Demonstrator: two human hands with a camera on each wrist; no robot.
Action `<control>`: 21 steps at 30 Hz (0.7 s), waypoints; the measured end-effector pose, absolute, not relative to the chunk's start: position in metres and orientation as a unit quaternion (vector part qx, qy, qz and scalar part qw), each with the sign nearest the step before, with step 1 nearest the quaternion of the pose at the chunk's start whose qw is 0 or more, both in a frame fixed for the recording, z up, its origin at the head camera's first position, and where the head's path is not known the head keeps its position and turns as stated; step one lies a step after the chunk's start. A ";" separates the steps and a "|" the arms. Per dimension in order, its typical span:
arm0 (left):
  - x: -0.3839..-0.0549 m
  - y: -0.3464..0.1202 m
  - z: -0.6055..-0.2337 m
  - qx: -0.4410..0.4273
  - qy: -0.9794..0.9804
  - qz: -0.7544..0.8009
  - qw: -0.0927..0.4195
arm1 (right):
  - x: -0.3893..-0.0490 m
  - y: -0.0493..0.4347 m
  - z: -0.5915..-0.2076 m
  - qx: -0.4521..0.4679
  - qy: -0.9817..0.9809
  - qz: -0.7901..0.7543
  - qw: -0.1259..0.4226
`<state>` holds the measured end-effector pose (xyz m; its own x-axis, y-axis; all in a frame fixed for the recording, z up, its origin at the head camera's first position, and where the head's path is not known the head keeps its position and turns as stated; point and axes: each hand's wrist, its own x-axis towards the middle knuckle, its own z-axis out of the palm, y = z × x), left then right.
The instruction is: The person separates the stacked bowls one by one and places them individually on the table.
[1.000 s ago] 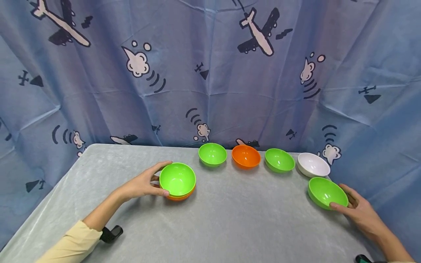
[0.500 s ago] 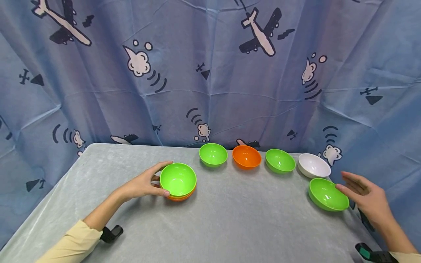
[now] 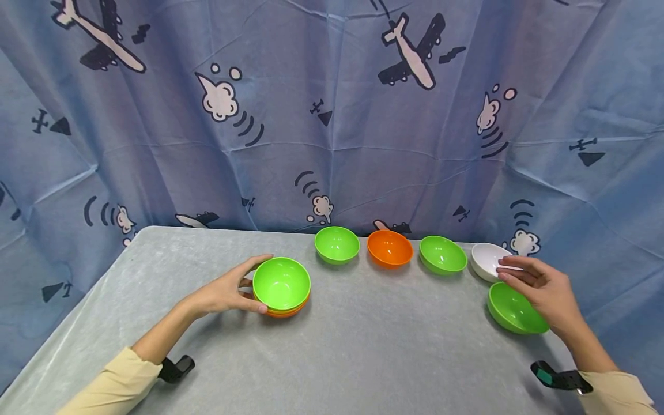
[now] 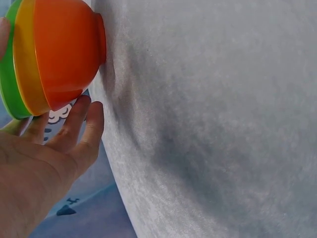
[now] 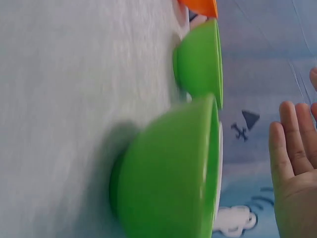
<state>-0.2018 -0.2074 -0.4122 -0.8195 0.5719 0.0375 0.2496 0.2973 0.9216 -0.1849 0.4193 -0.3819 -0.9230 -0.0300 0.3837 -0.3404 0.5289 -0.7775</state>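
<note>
My left hand grips a stack of nested bowls at its left side, thumb at the near rim and fingers round the far side. The top bowl is green; below it, in the left wrist view, show a yellow-orange bowl and an orange bowl. The stack's foot is at the cloth. My right hand hovers over the right end of the table with nothing in it, fingers extended. Under it lies a green bowl, partly hidden by the hand. Its fingertips overlap the white bowl behind.
Along the back edge of the grey cloth-covered table stand a green bowl, an orange bowl and another green bowl, in line with the white one. A blue patterned curtain hangs right behind them.
My right hand has let go of the front right green bowl, lifted off its right side and moved left above it toward the white bowl. The left hand stays on the stack.
</note>
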 end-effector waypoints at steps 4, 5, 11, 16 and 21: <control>-0.202 -0.207 -0.413 0.262 0.789 0.535 0.153 | -0.196 0.404 -0.385 0.122 -0.863 0.467 0.148; -0.202 -0.207 -0.414 0.263 0.788 0.535 0.155 | -0.199 0.400 -0.385 0.126 -0.861 0.471 0.145; -0.204 -0.210 -0.415 0.264 0.784 0.536 0.168 | -0.218 0.372 -0.390 0.174 -0.830 0.514 0.128; -0.206 -0.210 -0.416 0.263 0.786 0.533 0.171 | -0.229 0.348 -0.392 0.204 -0.818 0.525 0.118; -0.206 -0.210 -0.417 0.259 0.781 0.540 0.178 | -0.239 0.323 -0.394 0.222 -0.805 0.540 0.105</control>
